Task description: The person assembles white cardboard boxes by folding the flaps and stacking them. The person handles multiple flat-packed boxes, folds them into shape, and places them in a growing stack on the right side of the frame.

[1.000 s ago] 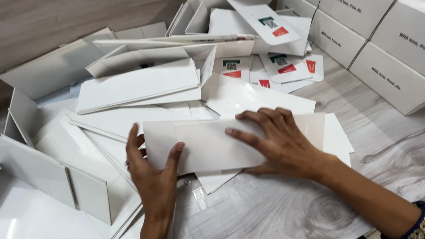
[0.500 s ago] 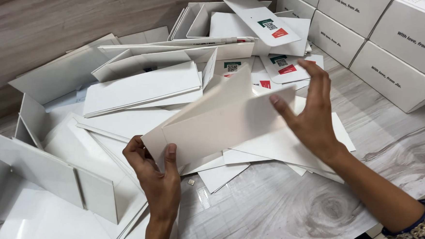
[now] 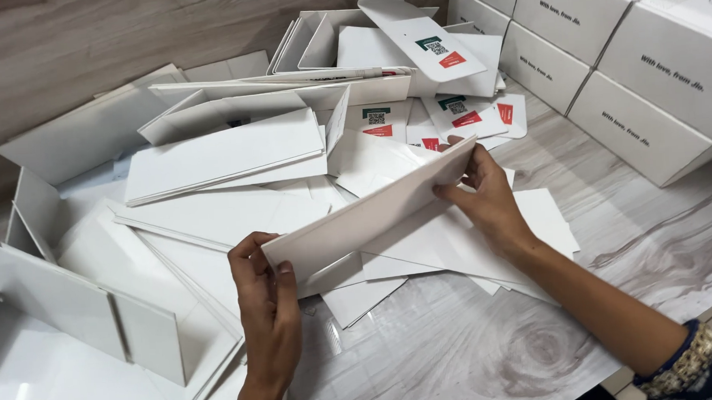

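A long white cardboard sheet, a flat box blank, is lifted off the pile and tilted almost on edge. My left hand grips its near left end with thumb on top. At the far right end my right hand pinches the upper edge. Under the sheet lie more flat white blanks on the wood-grain table.
A heap of white folded and half-folded box blanks covers the left and middle; some show green and red labels. Closed white boxes are stacked at the right back. A wooden wall runs behind.
The sheet lay flat under both hands a second ago. It has since been lifted and turned up on edge, with my right hand moving from on top of it to its far end.
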